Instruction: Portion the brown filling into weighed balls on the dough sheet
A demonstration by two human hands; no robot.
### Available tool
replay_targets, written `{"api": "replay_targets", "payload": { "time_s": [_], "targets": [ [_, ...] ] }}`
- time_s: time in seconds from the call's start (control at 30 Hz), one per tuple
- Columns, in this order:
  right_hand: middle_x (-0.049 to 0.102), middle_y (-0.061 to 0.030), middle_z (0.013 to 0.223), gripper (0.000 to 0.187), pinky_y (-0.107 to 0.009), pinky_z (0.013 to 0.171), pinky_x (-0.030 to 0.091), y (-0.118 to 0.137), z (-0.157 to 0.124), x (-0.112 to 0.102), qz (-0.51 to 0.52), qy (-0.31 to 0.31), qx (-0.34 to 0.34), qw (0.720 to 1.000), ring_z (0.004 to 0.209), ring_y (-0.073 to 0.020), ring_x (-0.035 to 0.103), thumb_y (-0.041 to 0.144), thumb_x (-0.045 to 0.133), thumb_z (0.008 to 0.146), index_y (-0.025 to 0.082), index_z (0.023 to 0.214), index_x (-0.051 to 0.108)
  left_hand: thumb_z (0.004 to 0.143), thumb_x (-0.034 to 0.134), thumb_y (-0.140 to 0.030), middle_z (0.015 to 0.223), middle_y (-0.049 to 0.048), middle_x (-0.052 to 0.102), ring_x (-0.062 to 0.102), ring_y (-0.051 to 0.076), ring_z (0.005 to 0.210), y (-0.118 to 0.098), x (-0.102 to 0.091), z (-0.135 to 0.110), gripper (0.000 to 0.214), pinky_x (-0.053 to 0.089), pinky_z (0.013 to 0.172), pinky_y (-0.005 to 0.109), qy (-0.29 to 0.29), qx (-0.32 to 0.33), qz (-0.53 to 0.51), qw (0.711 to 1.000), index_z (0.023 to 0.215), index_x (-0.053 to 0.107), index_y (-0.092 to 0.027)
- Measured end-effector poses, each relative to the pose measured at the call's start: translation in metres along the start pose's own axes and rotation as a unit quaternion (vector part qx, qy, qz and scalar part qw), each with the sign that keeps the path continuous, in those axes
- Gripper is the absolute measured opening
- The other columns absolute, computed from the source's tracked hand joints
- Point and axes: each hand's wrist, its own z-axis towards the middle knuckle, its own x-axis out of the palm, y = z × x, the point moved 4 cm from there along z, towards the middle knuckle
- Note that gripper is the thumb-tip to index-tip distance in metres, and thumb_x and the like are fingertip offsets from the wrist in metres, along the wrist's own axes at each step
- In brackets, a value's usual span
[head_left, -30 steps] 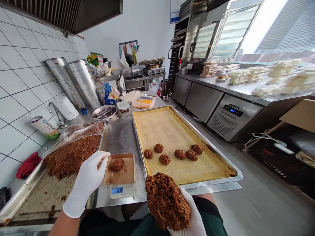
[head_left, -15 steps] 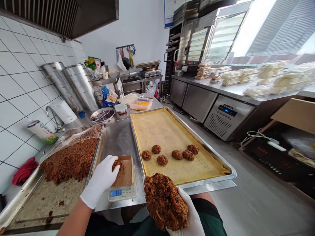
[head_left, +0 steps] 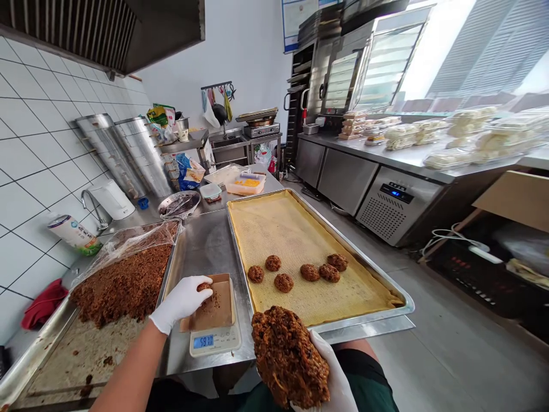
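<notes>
In my gloved right hand [head_left: 332, 366] rests a large lump of sticky brown grainy mixture [head_left: 289, 357], low in front of me. My gloved left hand [head_left: 184, 300] reaches over the kitchen scale [head_left: 215, 340]. Its thumb and fingers close round a small lump of the same mixture [head_left: 205, 287], on the brown paper sheet [head_left: 214, 312] covering the pan. Crumbs lie beside it on the paper. On the baking tray [head_left: 364, 306] to the right, several small brown patties [head_left: 283, 282] sit on a yellow mesh mat [head_left: 274, 229].
A metal tray [head_left: 51, 366] at left bears a big heap of the mixture [head_left: 120, 286], partly under plastic film [head_left: 124, 237]. Behind stand a bowl [head_left: 179, 205] and a plastic box with orange contents [head_left: 246, 184]. A tiled wall [head_left: 26, 189] bounds the left.
My left hand has shifted slightly, its fingers gathered on the small lump. The paper's left side has slid out past the scale, and the display reading differs. My right hand keeps the large lump.
</notes>
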Motion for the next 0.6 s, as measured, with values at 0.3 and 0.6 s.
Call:
{"api": "replay_targets", "payload": {
  "time_s": [0.3,0.6],
  "targets": [
    [0.063,-0.012,0.136,0.045,-0.057,0.107,0.044,-0.002,0.002,-0.005,0.016,-0.015,0.018,1.0,0.125,-0.0295,0.058,0.051,0.062,0.09,0.021,0.124,0.064,0.085,0.068,-0.039,0.07,-0.0027,0.058,0.039,0.003,0.048,-0.025,0.001,-0.029,0.027,0.024,0.042,0.017,-0.043,-0.041,-0.5,0.864,0.076,0.058,-0.016],
    [0.076,-0.0093,0.118,0.036,-0.051,0.11,0.045,-0.01,0.013,-0.016,0.088,-0.043,0.049,0.994,0.111,-0.0298,0.069,0.042,0.073,0.078,0.021,0.108,0.076,0.076,0.075,-0.023,0.112,0.0045,0.071,0.068,0.019,0.107,-0.031,0.021,-0.045,0.02,0.058,0.091,0.032,-0.116,-0.065,-0.631,0.765,0.088,0.058,-0.021]
  ]
}}
